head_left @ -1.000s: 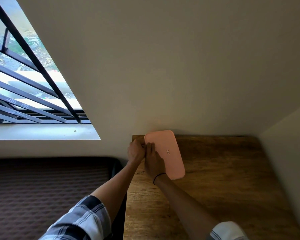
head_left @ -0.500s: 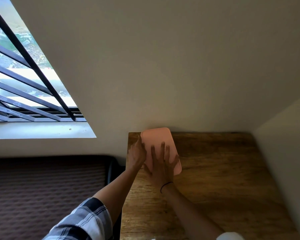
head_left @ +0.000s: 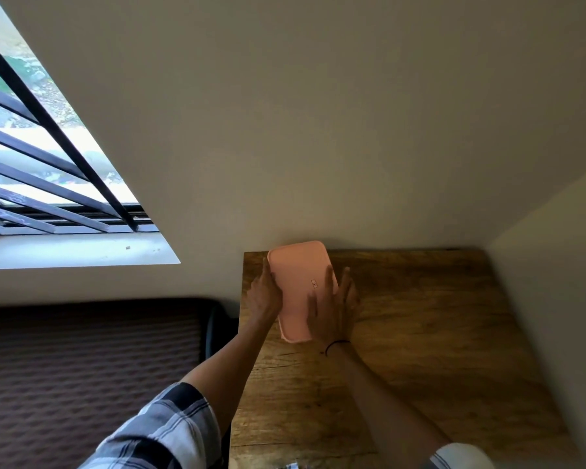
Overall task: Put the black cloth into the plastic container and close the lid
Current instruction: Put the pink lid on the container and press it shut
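A pink plastic container (head_left: pixel 296 270) with its lid on lies on the wooden table (head_left: pixel 420 333), at the far left corner against the wall. My left hand (head_left: pixel 264 296) presses against the container's left edge. My right hand (head_left: pixel 334 306) lies flat on the lid's right side, fingers spread and pointing away from me. A thin black band circles my right wrist. The black cloth is not visible.
A beige wall rises right behind the table, and another wall closes in on the right. To the left of the table lies a dark brown textured mattress (head_left: pixel 82 367). A barred window (head_left: pixel 41 170) sits above it.
My right hand has slid from the lid's left edge across to its right side. My left hand stays at the left edge. The view shifted slightly.
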